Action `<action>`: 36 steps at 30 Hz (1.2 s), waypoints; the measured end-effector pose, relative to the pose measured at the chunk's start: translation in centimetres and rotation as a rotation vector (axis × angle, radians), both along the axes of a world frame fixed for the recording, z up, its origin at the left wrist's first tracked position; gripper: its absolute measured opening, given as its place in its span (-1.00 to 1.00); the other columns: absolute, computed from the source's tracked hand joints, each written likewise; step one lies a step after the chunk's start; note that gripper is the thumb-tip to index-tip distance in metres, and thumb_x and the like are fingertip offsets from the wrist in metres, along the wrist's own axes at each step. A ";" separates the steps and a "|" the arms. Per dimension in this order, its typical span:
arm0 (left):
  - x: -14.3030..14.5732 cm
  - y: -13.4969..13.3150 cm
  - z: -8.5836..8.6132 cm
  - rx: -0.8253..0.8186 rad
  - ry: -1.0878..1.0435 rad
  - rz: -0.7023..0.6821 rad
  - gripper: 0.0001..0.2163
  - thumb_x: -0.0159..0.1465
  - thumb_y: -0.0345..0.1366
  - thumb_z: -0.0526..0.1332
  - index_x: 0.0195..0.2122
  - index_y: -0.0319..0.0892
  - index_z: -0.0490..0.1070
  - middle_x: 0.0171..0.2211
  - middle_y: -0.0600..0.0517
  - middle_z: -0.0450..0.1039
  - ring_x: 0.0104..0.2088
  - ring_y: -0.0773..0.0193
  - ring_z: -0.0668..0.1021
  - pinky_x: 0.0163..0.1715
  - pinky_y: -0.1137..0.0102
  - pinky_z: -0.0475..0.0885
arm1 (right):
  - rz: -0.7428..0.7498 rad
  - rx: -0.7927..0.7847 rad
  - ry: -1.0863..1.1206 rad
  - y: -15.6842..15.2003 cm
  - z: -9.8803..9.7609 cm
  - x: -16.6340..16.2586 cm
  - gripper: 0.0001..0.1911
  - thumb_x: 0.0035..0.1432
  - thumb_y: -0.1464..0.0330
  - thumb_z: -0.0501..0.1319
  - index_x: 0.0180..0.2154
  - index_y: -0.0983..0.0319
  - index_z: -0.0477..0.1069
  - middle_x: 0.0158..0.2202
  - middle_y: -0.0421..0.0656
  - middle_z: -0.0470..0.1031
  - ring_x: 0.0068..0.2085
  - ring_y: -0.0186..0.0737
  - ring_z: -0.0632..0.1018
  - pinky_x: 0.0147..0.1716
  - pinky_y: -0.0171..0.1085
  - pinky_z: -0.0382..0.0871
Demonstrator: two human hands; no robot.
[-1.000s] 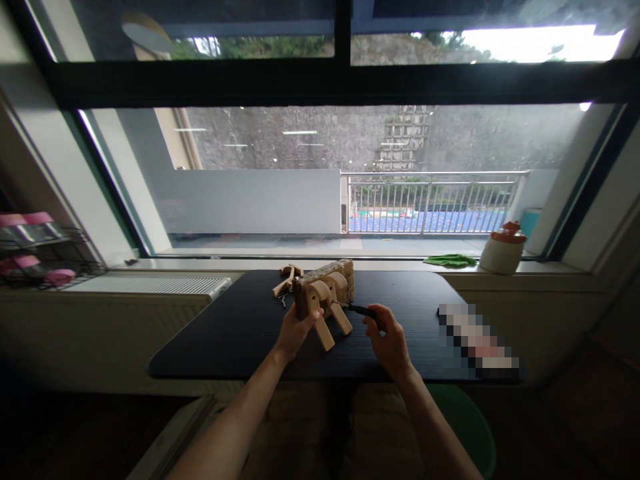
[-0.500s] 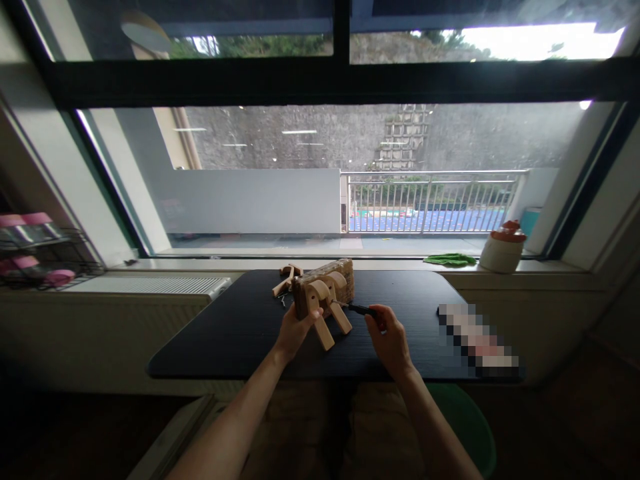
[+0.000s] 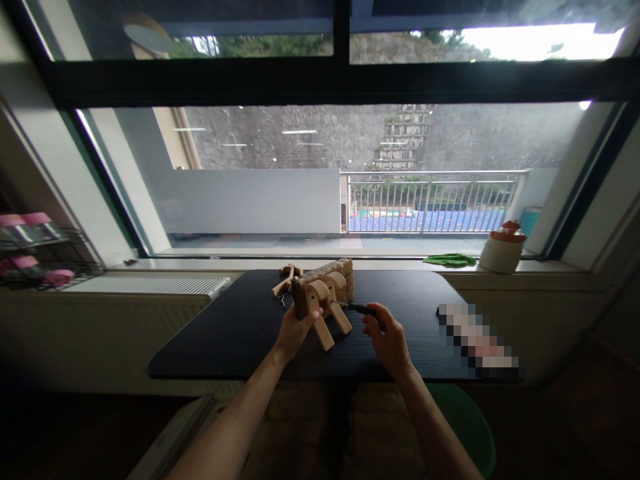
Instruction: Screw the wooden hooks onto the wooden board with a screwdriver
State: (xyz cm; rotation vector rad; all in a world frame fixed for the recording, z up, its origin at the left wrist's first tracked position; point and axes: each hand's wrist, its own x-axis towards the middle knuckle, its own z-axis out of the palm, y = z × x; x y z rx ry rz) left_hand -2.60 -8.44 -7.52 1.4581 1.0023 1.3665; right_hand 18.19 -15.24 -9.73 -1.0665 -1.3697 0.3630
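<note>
My left hand (image 3: 296, 331) grips the near left part of a block-shaped wooden piece (image 3: 330, 272) with rough, brownish sides. Two pale curved wooden legs (image 3: 341, 318) lie against its near side, slanting down to the right. In my right hand (image 3: 389, 339) is a screwdriver (image 3: 364, 309) with a dark handle, held nearly level. Its thin shaft points left and meets the right leg; the tip is too small to make out. Behind the block, loose curved wooden pieces (image 3: 283, 283) rest on the table, with small metal bits (image 3: 283, 301) beside them.
The dark table (image 3: 215, 340) stands against a window sill. A blurred-out flat object (image 3: 477, 339) lies at its right. On the sill are a green cloth (image 3: 450, 259) and a white jar with an orange lid (image 3: 503, 249). A radiator (image 3: 150, 285) and a rack with pink-lidded containers (image 3: 37, 253) are left.
My right hand has shifted its fingers and turned slightly on the screwdriver handle. My left hand and the wooden block have stayed in place.
</note>
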 end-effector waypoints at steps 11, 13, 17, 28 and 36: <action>0.1 -0.1 0.2 0.015 0.019 0.005 -0.57 -0.04 -0.12 0.31 -0.15 -0.22 0.41 -0.21 -0.03 0.50 -0.19 0.10 0.50 -0.20 0.30 0.36 | -0.057 -0.013 -0.022 -0.1 0.3 0.3 -0.74 0.15 0.27 0.11 -0.13 0.22 0.34 -0.45 -0.21 0.43 -0.49 -0.37 0.44 -0.46 -0.36 0.37; 0.1 0.0 0.0 0.009 0.002 -0.004 -0.55 -0.04 -0.14 0.32 -0.13 -0.22 0.40 -0.19 -0.05 0.49 -0.18 0.10 0.50 -0.19 0.28 0.37 | -0.071 -0.010 -0.032 -0.2 0.4 0.3 -0.74 0.14 0.27 0.11 -0.13 0.21 0.35 -0.44 -0.21 0.41 -0.48 -0.37 0.43 -0.46 -0.36 0.36; 0.0 0.1 -0.2 0.010 -0.023 -0.036 -0.53 -0.03 -0.16 0.32 -0.09 -0.22 0.38 -0.14 -0.07 0.48 -0.15 0.07 0.50 -0.16 0.26 0.37 | -0.068 -0.007 -0.034 -0.3 0.4 0.2 -0.74 0.16 0.28 0.07 -0.11 0.21 0.31 -0.44 -0.22 0.39 -0.49 -0.37 0.41 -0.49 -0.37 0.34; 0.0 0.2 -0.2 -0.014 -0.017 -0.005 -0.55 -0.07 -0.16 0.34 -0.15 -0.22 0.41 -0.18 -0.05 0.50 -0.14 0.07 0.50 -0.17 0.28 0.39 | -0.016 -0.006 -0.012 0.0 0.0 0.1 -0.72 0.16 0.32 0.06 -0.08 0.20 0.30 -0.41 -0.19 0.44 -0.49 -0.36 0.45 -0.44 -0.33 0.41; -0.1 0.1 -0.3 0.024 0.017 -0.003 -0.57 -0.05 -0.15 0.32 -0.16 -0.22 0.41 -0.20 -0.04 0.50 -0.16 0.07 0.49 -0.17 0.29 0.36 | -0.005 -0.004 0.003 0.0 0.0 0.1 -0.71 0.16 0.29 0.07 -0.08 0.22 0.30 -0.44 -0.21 0.44 -0.54 -0.38 0.45 -0.50 -0.35 0.41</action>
